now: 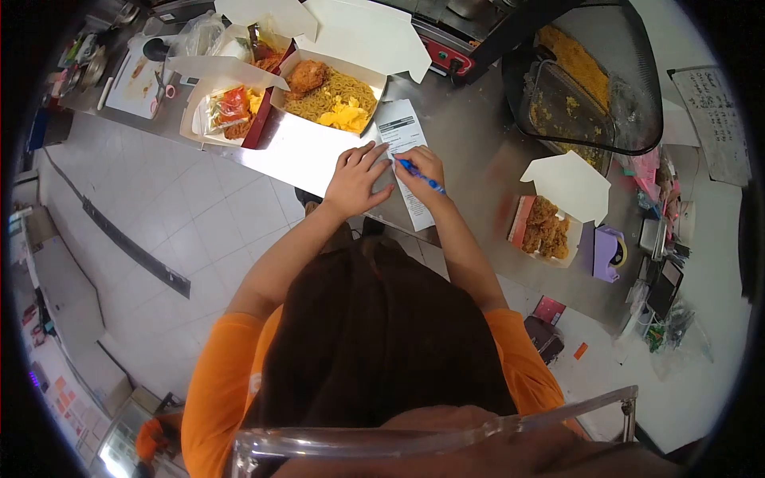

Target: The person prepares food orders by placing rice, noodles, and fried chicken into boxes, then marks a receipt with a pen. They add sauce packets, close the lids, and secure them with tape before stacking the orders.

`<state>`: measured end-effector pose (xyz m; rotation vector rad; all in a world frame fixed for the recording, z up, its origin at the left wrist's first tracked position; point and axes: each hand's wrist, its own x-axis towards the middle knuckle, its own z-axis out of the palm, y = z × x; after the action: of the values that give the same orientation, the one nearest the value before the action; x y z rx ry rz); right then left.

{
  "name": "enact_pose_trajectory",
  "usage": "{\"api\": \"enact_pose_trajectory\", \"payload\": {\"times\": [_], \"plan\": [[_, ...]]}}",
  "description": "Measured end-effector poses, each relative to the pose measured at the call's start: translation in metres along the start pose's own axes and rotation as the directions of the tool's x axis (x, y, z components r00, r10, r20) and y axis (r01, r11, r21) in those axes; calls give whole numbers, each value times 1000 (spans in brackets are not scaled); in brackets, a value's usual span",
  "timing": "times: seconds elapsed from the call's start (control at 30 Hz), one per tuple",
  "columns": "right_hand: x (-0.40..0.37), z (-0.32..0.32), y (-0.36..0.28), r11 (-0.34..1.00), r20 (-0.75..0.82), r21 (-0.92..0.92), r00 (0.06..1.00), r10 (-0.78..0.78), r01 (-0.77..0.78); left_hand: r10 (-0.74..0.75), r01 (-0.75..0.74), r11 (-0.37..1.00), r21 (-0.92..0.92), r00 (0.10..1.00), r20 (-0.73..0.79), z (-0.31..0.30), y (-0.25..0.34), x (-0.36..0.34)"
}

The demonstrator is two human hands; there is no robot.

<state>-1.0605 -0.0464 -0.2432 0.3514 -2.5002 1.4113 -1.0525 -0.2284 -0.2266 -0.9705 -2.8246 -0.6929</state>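
Note:
A long printed receipt (413,201) lies on the metal counter in front of me. My right hand (420,174) is closed around a blue pen (422,177), its tip at the receipt's left part. Flat beside it, with fingers spread, my left hand (357,182) rests on the counter, its fingertips at the receipt's left edge. Just beyond my hands stands an open box of noodles (333,92) with fried chicken and yellow egg-like pieces. To its left, another open box (231,111) holds food and red sauce packets.
On the right are an open box of fried chicken (547,227), a purple tape dispenser (609,253) and a black mesh-covered tray (586,80) with yellow crumbs. A white cutting board (135,84) sits far left. The metal counter (478,159) has its front edge near my body.

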Motion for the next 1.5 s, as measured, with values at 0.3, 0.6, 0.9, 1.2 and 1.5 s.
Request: {"api": "enact_pose_trajectory", "payload": {"times": [0.3, 0.6, 0.9, 1.2, 1.5], "plan": [[-3, 0, 3, 1000, -73, 0, 997, -25, 25, -1, 1, 1000, 7, 1000, 20, -1, 0, 0], [-10, 1, -5, 923, -200, 234, 914, 352, -304, -2, 2, 1000, 1, 1000, 16, -1, 0, -1], [-21, -1, 6, 967, -231, 21, 939, 253, -256, -2, 2, 1000, -4, 1000, 1, 0, 0, 0], [-25, -3, 1, 993, -147, -36, 984, 102, -108, -9, 9, 1000, -7, 1000, -11, -2, 1, 0], [-30, -12, -13, 998, 1, -19, 998, 68, -68, -8, 8, 1000, 1, 1000, -5, -3, 2, 1]]}}
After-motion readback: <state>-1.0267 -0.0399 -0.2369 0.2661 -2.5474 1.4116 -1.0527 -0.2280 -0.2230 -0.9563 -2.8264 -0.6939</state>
